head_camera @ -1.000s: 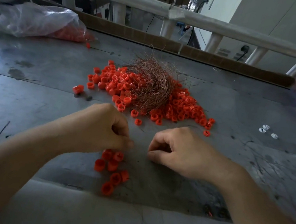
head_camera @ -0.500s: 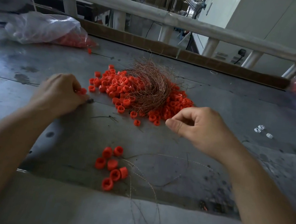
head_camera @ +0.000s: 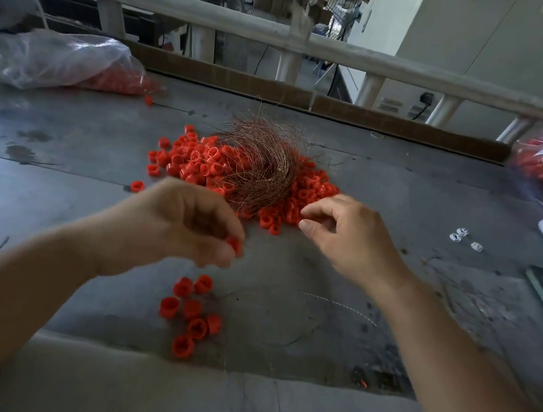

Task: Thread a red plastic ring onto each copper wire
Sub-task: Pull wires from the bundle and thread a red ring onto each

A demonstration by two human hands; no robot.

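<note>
Red ring (head_camera: pixel 235 245) now in left fingers (head_camera: pixel 212 255)

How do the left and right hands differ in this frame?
Left hand pinches a red ring; right hand shows none. Left hand hovers nearer the person, by the small ring cluster; right hand is at the big pile beside the copper wire bundle. Both have curled fingers above the table.

Left arm: bare, reaching in from the near left corner of the counter (head_camera: pixel 64 144).
Left hand (head_camera: pixel 184 225): knuckles up, fingers curled downward, fingertips pinching a red ring (head_camera: pixel 235 245) (only its edge shows).
Right arm: bare, reaching in from the near right corner.
Right hand (head_camera: pixel 348 240): back up, over the counter's middle, fingers loosely curled, thumb and forefinger slightly parted.
</note>
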